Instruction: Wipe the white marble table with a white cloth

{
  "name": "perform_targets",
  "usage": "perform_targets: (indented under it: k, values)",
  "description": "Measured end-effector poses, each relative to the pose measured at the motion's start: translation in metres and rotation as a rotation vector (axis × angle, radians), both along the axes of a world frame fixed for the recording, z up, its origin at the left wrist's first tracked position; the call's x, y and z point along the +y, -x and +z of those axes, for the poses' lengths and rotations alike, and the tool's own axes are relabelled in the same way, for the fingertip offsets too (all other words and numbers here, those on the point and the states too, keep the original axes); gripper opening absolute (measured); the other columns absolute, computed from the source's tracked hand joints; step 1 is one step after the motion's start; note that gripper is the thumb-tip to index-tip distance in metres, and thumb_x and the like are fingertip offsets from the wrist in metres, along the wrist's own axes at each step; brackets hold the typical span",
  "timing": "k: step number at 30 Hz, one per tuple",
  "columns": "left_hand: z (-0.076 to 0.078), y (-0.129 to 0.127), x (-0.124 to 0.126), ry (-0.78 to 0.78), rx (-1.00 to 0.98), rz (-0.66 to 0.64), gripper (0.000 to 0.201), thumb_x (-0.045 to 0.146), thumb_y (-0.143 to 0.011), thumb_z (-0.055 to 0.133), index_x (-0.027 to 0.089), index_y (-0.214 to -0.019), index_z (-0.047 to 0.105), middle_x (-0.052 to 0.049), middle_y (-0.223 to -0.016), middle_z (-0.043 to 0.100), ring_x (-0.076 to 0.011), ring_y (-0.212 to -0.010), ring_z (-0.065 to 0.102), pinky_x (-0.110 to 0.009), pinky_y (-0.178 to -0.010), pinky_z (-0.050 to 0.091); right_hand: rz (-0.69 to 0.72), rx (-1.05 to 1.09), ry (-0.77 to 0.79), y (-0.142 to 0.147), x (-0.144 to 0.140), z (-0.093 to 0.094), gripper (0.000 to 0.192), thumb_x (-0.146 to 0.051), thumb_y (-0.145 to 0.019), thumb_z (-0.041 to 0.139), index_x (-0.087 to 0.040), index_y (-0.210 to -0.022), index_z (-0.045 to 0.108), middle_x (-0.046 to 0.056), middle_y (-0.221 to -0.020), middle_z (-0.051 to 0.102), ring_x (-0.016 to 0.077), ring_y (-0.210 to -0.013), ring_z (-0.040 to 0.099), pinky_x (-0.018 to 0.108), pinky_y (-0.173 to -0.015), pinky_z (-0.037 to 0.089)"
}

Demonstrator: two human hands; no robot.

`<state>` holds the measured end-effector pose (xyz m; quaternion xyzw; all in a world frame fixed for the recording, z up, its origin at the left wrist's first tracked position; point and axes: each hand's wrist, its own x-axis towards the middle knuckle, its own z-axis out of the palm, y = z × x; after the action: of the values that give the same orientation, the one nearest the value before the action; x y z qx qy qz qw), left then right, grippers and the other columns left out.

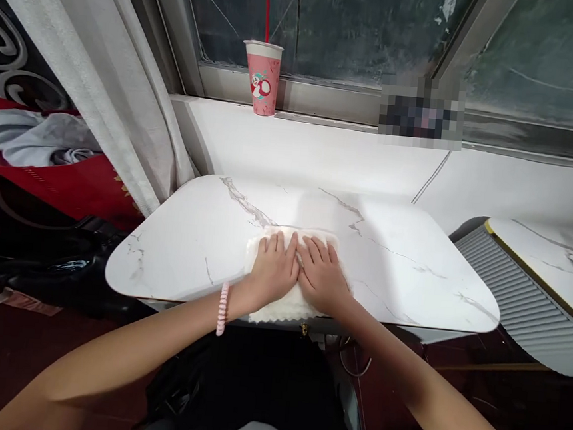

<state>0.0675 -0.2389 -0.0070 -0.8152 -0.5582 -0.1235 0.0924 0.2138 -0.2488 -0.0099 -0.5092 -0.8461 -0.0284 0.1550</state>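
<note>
A white fluffy cloth point(286, 303) lies on the near middle of a white marble-patterned table point(402, 265). Both of my hands rest flat on it, side by side. My left hand point(274, 267) presses the cloth's left part, fingers together and stretched forward; a pink coiled band sits on that wrist. My right hand point(322, 275) lies palm down on the right part, touching the left hand. The cloth's near edge hangs slightly over the table's front edge.
A pink paper cup point(263, 79) with a red straw stands on the white window ledge point(352, 157) behind the table. A grey curtain point(103, 72) hangs at the left. A second marble tabletop point(544, 254) and a ribbed grey panel point(519, 302) are at the right.
</note>
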Motion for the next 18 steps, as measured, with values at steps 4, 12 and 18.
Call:
perform_targets:
  k: [4,12,18]
  values:
    - [0.001,-0.014,-0.020,-0.037,0.018,-0.093,0.053,0.026,-0.096,0.033,0.008,-0.145,0.042,-0.024,-0.139,0.055,-0.0385,-0.132,0.046,-0.056,-0.106,0.036,-0.038,0.031,0.019,-0.020,-0.024,0.001,0.049,-0.027,-0.095,0.036,-0.015,-0.141,0.051,0.013,-0.154,0.041,0.0287,-0.146,0.027,0.050,-0.119,0.021]
    - [-0.004,-0.040,0.022,-0.021,-0.126,-0.119,0.049,0.030,-0.099,0.031,0.011,-0.141,0.046,-0.021,-0.140,0.053,-0.0339,-0.134,0.045,-0.056,-0.113,0.030,-0.168,0.220,0.105,-0.049,0.028,0.002,0.040,-0.030,-0.094,0.039,-0.026,-0.127,0.060,0.005,-0.147,0.050,0.0252,-0.143,0.032,0.047,-0.115,0.030]
    - [0.004,-0.052,0.103,0.019,-0.214,-0.117,0.041,0.026,-0.096,0.039,0.010,-0.130,0.054,-0.018,-0.130,0.060,-0.0298,-0.126,0.050,-0.048,-0.113,0.030,-0.277,0.252,0.108,-0.045,0.106,0.003,0.048,-0.025,-0.096,0.032,-0.016,-0.138,0.052,0.007,-0.148,0.049,0.0254,-0.144,0.032,0.045,-0.118,0.021]
